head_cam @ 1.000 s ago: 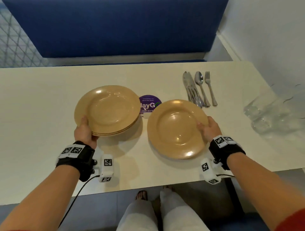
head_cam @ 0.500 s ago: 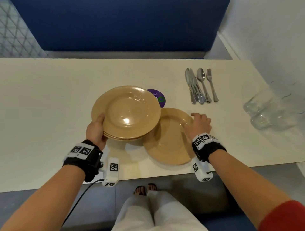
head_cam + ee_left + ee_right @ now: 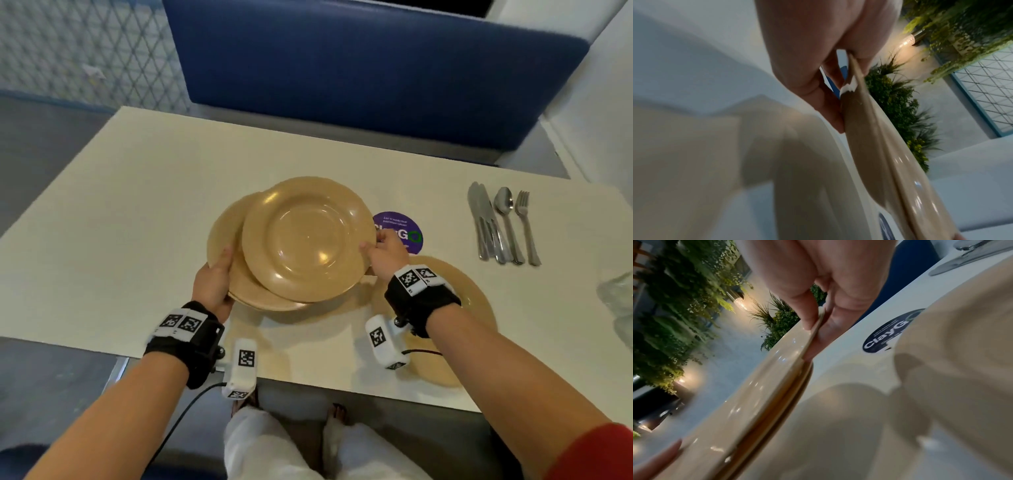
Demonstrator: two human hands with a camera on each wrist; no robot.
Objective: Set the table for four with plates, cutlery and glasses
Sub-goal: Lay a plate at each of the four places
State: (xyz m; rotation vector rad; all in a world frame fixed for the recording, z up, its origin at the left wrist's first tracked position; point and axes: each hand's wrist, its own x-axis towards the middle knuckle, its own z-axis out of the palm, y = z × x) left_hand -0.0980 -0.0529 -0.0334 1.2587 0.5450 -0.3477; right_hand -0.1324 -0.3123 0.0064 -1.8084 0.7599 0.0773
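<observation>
The cream table (image 3: pixel 102 219) runs across the head view with a blue bench seat (image 3: pixel 359 68) behind it. Above its middle, a stack of tan plates (image 3: pixel 236 284) is held clear of the surface, its shadow falling on the tabletop beneath. The top plate (image 3: pixel 308 240) sits shifted to the right off the ones under it. The left hand (image 3: pixel 214 279) grips the stack's near-left rim, thumb on top and fingers curled beneath. The right hand (image 3: pixel 385 255) pinches the top plate's right rim between thumb and fingers. A single plate (image 3: pixel 479 301) lies flat on the table near the front edge, partly hidden under the right wrist. A round purple sticker (image 3: pixel 406 229) shows just beyond the right hand. Knives, a spoon and a fork, the cutlery (image 3: pixel 503 226), lie side by side at far right, and clear glasses (image 3: pixel 618 298) blur at the right edge
</observation>
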